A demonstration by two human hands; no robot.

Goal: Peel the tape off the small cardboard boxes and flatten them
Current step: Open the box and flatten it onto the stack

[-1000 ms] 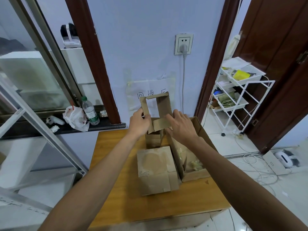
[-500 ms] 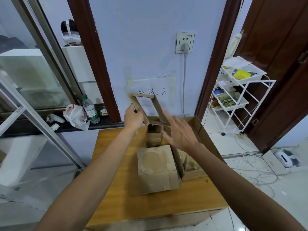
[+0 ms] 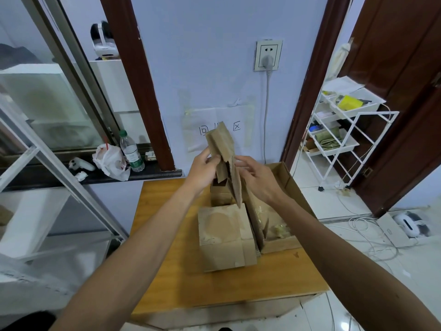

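A small cardboard box (image 3: 223, 149), pressed nearly flat and standing on edge, is held up above the far side of the wooden table (image 3: 167, 259). My left hand (image 3: 202, 170) pinches its left side. My right hand (image 3: 256, 177) is at its right side with fingers spread, touching the cardboard. Below them a closed small box (image 3: 224, 237) sits on the table, with another small box (image 3: 220, 194) behind it, partly hidden by the held one.
A larger open cardboard box (image 3: 288, 192) with crumpled tape inside stands right of the small boxes. A water bottle (image 3: 131, 151) and a white bag (image 3: 109, 161) sit on the ledge at left. A white wire rack (image 3: 343, 132) stands at right, cables on the floor.
The held box went from an open square tube to a nearly flat sheet standing on edge. Both hands closed in on it, and my right hand rose beside it.
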